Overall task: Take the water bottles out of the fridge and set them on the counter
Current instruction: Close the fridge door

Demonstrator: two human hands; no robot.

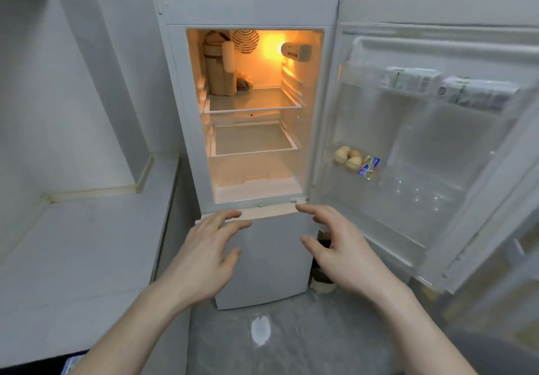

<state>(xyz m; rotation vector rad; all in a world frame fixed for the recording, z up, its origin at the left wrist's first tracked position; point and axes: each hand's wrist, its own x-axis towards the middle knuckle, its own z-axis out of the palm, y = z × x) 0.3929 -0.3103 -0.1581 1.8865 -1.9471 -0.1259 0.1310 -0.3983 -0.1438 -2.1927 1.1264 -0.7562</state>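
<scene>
Left grip (pixel 208 253), right grip (pixel 339 246) spread, empty

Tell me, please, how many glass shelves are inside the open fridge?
2: upper shelf holding a brown package; lower shelf beneath it, bare. Others may be hidden.

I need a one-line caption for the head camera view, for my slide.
Both bare hands, left and right, reach empty toward the open fridge, door swung right.

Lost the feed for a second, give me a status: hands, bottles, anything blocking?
Left hand and right hand open, empty, in front of open fridge. Clear bottles in lower door shelf. Counter on the left. Nothing blocking.
</scene>
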